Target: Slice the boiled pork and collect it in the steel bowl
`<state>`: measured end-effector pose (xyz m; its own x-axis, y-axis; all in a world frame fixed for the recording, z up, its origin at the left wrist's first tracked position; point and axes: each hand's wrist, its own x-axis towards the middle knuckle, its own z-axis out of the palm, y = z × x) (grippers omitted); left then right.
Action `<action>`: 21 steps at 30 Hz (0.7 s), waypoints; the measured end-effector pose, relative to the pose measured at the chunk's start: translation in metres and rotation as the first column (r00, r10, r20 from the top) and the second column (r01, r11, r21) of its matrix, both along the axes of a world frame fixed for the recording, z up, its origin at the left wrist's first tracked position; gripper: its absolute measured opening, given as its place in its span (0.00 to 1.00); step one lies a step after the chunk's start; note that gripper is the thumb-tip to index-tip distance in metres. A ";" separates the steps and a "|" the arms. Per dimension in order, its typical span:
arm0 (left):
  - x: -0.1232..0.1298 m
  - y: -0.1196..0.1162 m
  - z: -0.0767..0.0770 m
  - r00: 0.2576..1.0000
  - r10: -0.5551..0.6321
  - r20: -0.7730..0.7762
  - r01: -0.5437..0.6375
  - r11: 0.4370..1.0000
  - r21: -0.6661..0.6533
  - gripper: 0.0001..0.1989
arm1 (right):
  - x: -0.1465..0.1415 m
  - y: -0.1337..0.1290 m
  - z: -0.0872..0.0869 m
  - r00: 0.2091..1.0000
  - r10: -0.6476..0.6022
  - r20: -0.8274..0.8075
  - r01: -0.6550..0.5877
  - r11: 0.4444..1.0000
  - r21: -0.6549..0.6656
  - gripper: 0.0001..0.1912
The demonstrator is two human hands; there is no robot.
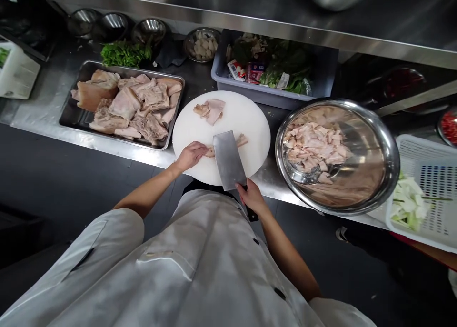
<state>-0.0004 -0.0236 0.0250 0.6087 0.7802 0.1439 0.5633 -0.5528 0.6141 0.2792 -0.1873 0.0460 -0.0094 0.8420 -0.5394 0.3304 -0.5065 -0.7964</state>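
My right hand (252,196) is closed round the handle of a wide cleaver (228,160), whose blade lies over the round white cutting board (185,127). On the board's left front part, my left hand (192,155) presses its fingers on a strip of meat (210,152) beside the blade. Part of that strip is hidden by the cleaver. A small meat piece (242,140) shows to the right of the blade. Farther back on the board lies a flat slice of meat (213,111). The metal bowl (391,160) at the right holds many cut pieces (314,143).
A metal tray (143,145) of large meat chunks sits left of the board. Behind are greens (124,54), metal bowls and a grey bin (264,91). A white basket (441,174) stands far right, near another person's arm (433,254). A steel shelf (250,24) crosses above.
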 end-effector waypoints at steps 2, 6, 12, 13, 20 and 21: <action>-0.001 0.002 -0.003 1.000 -0.022 0.020 0.022 1.000 0.009 0.17 | -0.007 0.014 0.000 0.999 0.002 0.039 -0.003 1.000 0.030 0.15; -0.001 0.005 -0.008 0.999 -0.029 0.029 0.029 1.000 0.010 0.17 | -0.023 0.038 0.002 0.996 -0.065 0.062 0.063 0.997 0.035 0.15; 0.001 0.004 -0.013 1.000 0.005 -0.025 -0.005 1.000 -0.006 0.17 | -0.012 -0.008 0.008 0.997 0.019 0.077 -0.019 1.000 0.007 0.15; 0.001 0.004 -0.013 1.000 -0.003 -0.019 0.003 1.000 -0.001 0.17 | -0.014 -0.008 0.009 0.997 0.020 0.077 -0.020 1.000 -0.002 0.15; 0.000 0.006 -0.018 0.997 -0.047 0.066 0.038 0.990 0.134 0.16 | -0.040 0.028 0.012 0.990 -0.012 0.138 0.012 1.000 0.003 0.13; 0.000 0.007 -0.019 0.996 -0.052 0.079 0.039 0.987 0.154 0.16 | -0.039 0.020 0.013 0.989 0.009 0.145 -0.007 1.000 -0.014 0.12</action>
